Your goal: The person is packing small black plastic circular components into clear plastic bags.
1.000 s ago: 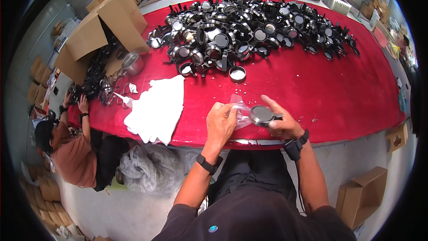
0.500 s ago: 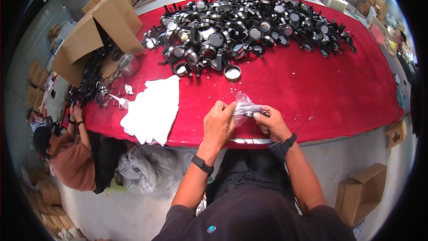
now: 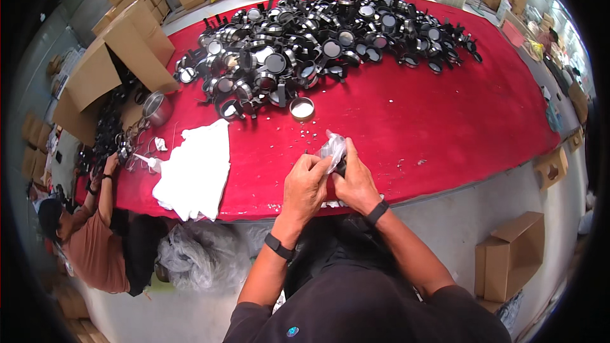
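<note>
A crumpled clear plastic bag [image 3: 333, 147] stands up between my two hands, above the front part of the red-covered table. My left hand [image 3: 306, 185] pinches the bag's lower left side with thumb and bent fingers. On the other side my right hand [image 3: 357, 183] is closed round the bag and a dark piece partly inside it. Only a bit of that black piece shows, beside the right thumb; my fingers and the film hide the rest. Beyond my hands an open round metal tin [image 3: 302, 109] with white contents sits on the cloth.
A large heap of black-and-silver round parts with handles [image 3: 274, 63] covers the back of the red table [image 3: 406, 133]. White cloth [image 3: 194, 171], a squeeze bottle [image 3: 150, 162], a metal pot [image 3: 156, 109] and a cardboard box [image 3: 89, 82] lie left. A co-worker [image 3: 95, 248] sits there.
My hands have drawn closer together, and the bag, stretched sideways before, now stands upright. The dark piece by my right fingers is more covered. The whole view has shifted to the right.
</note>
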